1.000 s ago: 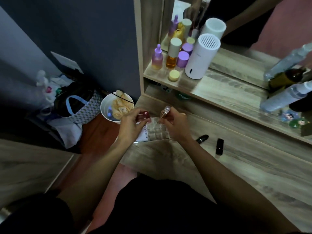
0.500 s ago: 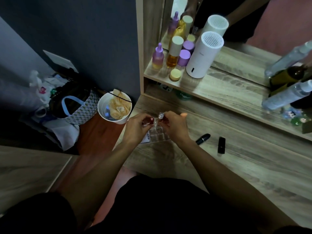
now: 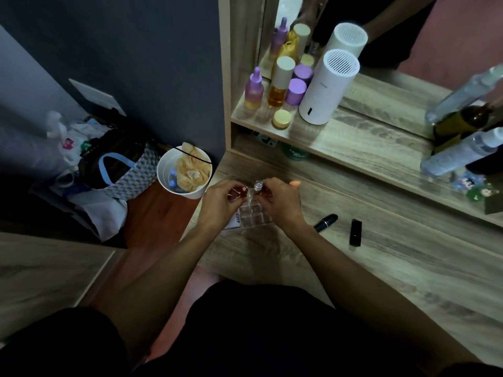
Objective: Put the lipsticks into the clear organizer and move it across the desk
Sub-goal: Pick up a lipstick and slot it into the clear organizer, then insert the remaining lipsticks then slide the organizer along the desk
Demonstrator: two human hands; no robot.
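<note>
The clear organizer [image 3: 253,216], a small grid of cells, stands near the left end of the wooden desk. My left hand [image 3: 217,205] holds a dark red lipstick [image 3: 241,191] upright over the organizer's far left cells. My right hand [image 3: 280,202] grips a silver-capped lipstick [image 3: 258,185] upright over its far right cells. Whether either tube's base sits inside a cell is hidden by my fingers. Two black lipsticks lie loose on the desk to the right: a round one [image 3: 325,222] and a square one [image 3: 355,232].
A white card [image 3: 234,221] lies under the organizer's left side. The raised shelf behind holds bottles [image 3: 280,83], a white cylinder [image 3: 326,88] and clear spray bottles [image 3: 460,153]. A white bin [image 3: 185,172] and bags sit on the floor beyond the desk's left edge.
Both hands have lowered their lipsticks from above the organizer down to its far cells. The silver-capped tube has turned from tilted to upright.
</note>
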